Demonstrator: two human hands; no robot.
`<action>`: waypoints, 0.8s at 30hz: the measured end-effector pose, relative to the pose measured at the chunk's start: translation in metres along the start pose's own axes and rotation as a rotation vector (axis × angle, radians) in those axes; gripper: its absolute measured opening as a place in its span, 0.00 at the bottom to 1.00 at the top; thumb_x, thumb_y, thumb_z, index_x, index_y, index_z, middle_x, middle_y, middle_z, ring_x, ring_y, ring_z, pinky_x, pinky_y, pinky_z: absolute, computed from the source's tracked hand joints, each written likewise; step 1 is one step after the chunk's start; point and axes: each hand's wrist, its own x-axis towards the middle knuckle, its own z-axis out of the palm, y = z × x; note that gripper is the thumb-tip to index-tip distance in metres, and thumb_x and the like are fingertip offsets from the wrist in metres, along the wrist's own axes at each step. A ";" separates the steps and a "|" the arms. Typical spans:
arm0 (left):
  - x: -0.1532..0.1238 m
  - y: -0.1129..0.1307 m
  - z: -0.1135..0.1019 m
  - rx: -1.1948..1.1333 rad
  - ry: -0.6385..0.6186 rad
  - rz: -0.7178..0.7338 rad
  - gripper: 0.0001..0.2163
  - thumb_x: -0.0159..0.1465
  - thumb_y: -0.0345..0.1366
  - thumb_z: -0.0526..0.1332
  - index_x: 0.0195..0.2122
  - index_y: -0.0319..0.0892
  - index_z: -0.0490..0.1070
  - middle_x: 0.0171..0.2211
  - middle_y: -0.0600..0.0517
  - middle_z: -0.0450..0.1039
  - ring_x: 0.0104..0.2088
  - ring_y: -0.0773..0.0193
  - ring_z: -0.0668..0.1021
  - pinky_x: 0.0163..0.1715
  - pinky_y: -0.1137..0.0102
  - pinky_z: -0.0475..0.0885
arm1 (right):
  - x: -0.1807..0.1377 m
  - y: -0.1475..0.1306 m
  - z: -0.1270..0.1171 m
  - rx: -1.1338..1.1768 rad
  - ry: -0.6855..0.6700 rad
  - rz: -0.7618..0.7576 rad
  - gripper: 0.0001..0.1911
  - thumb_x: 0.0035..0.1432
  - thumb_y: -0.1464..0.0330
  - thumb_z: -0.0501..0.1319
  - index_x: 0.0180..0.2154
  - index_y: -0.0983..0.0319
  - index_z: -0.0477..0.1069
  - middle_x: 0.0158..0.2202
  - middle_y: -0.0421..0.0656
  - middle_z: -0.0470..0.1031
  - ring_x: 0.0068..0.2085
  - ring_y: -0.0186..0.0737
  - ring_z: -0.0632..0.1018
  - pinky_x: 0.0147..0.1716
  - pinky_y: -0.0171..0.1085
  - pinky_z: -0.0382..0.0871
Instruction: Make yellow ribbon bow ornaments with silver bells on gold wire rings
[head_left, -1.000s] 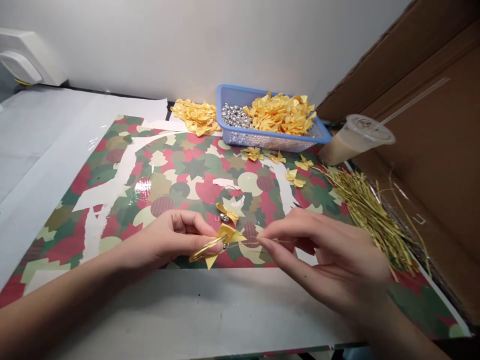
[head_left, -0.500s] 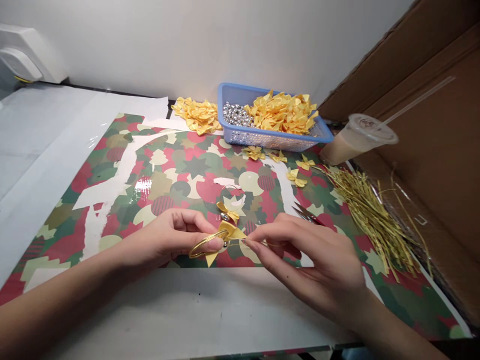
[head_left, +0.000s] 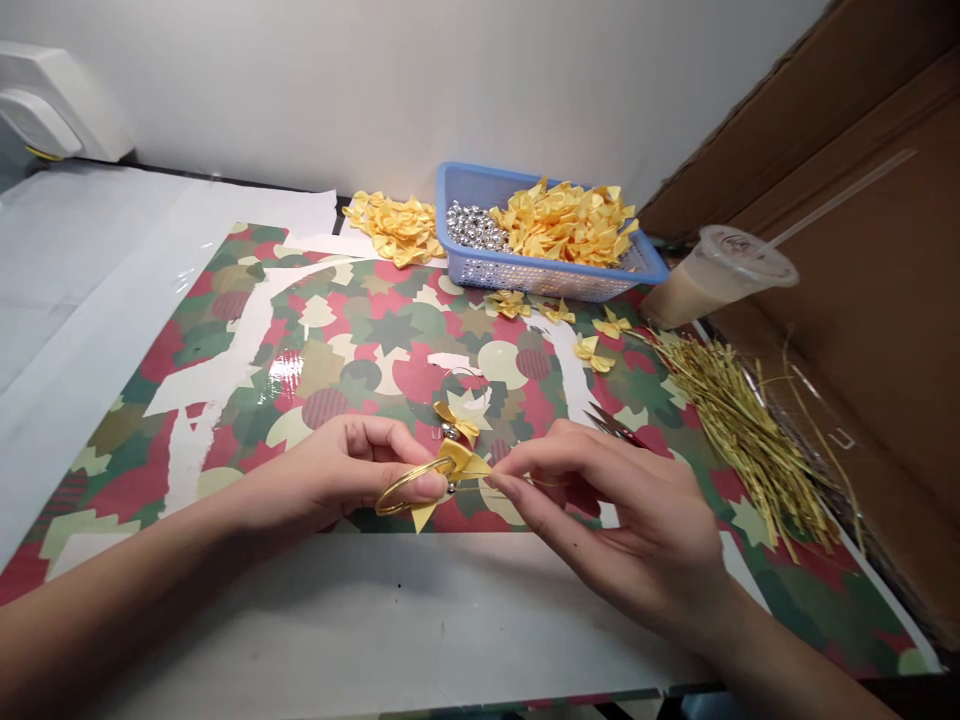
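My left hand (head_left: pixel 367 465) pinches a gold ring (head_left: pixel 401 487) between thumb and fingers. Yellow ribbon bows (head_left: pixel 463 462) and small silver bells (head_left: pixel 450 432) are gathered at the ring's right side. Thin gold cord (head_left: pixel 474 483) runs from the bows toward my right hand (head_left: pixel 622 520), whose thumb and index finger are closed on it close to a bow's tip. Where the cord joins the ring is hidden by the left thumb and the ribbon. Just behind the right hand lie scissors (head_left: pixel 616 428), their handles partly covered.
A blue basket (head_left: pixel 517 275) holds silver bells and yellow bows. More bows (head_left: pixel 397 228) are heaped beside it, and several lie in front. At right are a bundle of gold cords (head_left: pixel 742 440) and a lidded drink cup (head_left: pixel 712 280) with a straw. A cardboard box (head_left: pixel 862 330) borders the right side.
Both hands stay nearly still around the ring and bows. The right hand has shifted very slightly, its fingers still pinching the cord.
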 end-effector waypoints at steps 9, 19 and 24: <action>0.001 0.000 -0.002 0.003 -0.005 -0.013 0.09 0.54 0.35 0.69 0.22 0.40 0.72 0.19 0.58 0.67 0.22 0.72 0.64 0.22 0.75 0.54 | 0.003 0.001 0.005 0.017 -0.021 -0.001 0.08 0.59 0.79 0.59 0.36 0.60 0.69 0.28 0.38 0.74 0.25 0.30 0.71 0.20 0.29 0.63; 0.000 0.001 0.002 0.038 0.020 -0.018 0.09 0.53 0.36 0.69 0.22 0.40 0.71 0.19 0.57 0.66 0.21 0.71 0.64 0.21 0.74 0.55 | 0.004 0.004 0.006 -0.013 -0.001 -0.050 0.09 0.58 0.79 0.60 0.36 0.59 0.71 0.31 0.42 0.75 0.32 0.36 0.75 0.30 0.35 0.72; 0.000 -0.001 0.000 -0.007 -0.004 -0.005 0.08 0.53 0.35 0.69 0.21 0.41 0.72 0.19 0.58 0.66 0.21 0.72 0.63 0.21 0.75 0.55 | 0.004 0.004 0.008 -0.019 0.023 -0.048 0.10 0.58 0.79 0.59 0.36 0.59 0.72 0.29 0.41 0.74 0.30 0.36 0.74 0.29 0.35 0.71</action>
